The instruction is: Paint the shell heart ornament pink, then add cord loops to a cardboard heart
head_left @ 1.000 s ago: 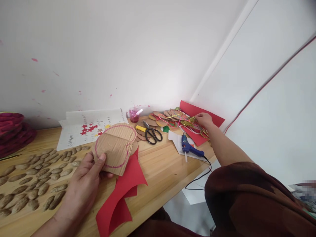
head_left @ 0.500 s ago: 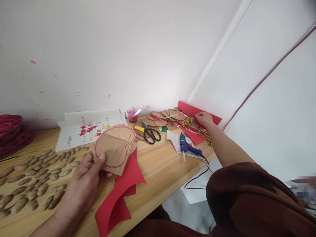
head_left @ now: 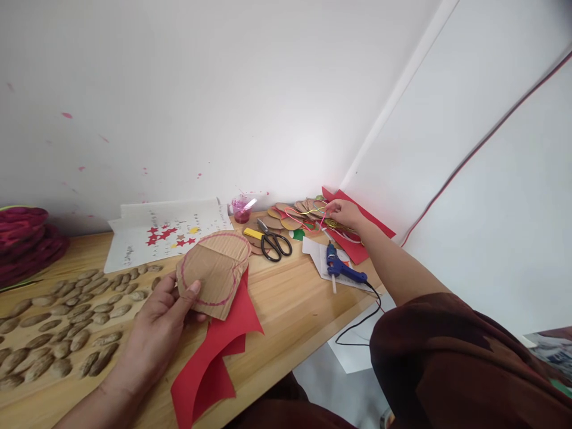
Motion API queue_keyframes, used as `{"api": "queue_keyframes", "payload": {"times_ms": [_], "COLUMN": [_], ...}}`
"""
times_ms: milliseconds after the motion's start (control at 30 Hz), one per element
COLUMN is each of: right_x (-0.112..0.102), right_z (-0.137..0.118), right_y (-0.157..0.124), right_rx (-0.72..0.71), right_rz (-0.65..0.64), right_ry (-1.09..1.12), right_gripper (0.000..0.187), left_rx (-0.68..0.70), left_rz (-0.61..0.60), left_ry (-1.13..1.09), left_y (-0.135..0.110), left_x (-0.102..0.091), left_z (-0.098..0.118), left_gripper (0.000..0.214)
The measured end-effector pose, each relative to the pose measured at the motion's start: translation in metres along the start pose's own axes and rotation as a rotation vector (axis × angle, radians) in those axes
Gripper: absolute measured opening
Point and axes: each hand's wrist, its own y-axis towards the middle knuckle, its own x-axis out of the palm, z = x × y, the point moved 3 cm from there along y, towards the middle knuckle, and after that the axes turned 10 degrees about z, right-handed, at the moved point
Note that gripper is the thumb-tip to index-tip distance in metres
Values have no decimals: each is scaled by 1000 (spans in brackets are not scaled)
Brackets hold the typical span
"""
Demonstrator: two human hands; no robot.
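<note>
My left hand (head_left: pixel 161 325) grips a round cardboard piece (head_left: pixel 213 273) edged with pink line, holding it just above the wooden table (head_left: pixel 290 310). Under it lies a red paper cut-out (head_left: pixel 218 351). My right hand (head_left: pixel 342 211) reaches to the far corner and pinches coloured cords (head_left: pixel 313 213) lying over a pile of cardboard discs (head_left: pixel 281 217) and a red sheet (head_left: pixel 361 229).
Black scissors (head_left: pixel 272 243) and a blue glue gun (head_left: pixel 342 268) with its black cable lie between the hands. A pink-stained cup (head_left: pixel 241 210) stands by the wall. A white sheet with red stars (head_left: pixel 161 233), several rows of brown seed-like shells (head_left: pixel 58 333) and dark red fabric (head_left: pixel 22 238) fill the left.
My right hand has moved left from the red sheet to the coloured cords and closed on them. The left hand with the cardboard has shifted slightly right.
</note>
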Motion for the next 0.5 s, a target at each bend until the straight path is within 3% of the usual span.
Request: {"api": "queue_keyframes", "payload": {"times_ms": [167, 267, 500], "right_x": [5, -7, -42], "right_z": [4, 16, 46], "right_y": [17, 25, 10], "right_rx": [10, 39, 77], "right_rz": [-38, -52, -56], "right_ry": [-79, -153, -162], "right_gripper": [30, 36, 13], "left_rx": [-16, -23, -60], "left_rz": [-12, -22, -27], "left_ry": [54, 70, 138], "left_y": [0, 0, -4], "left_x": [0, 0, 1], "left_z": [1, 2, 6], "left_gripper": [65, 63, 66]}}
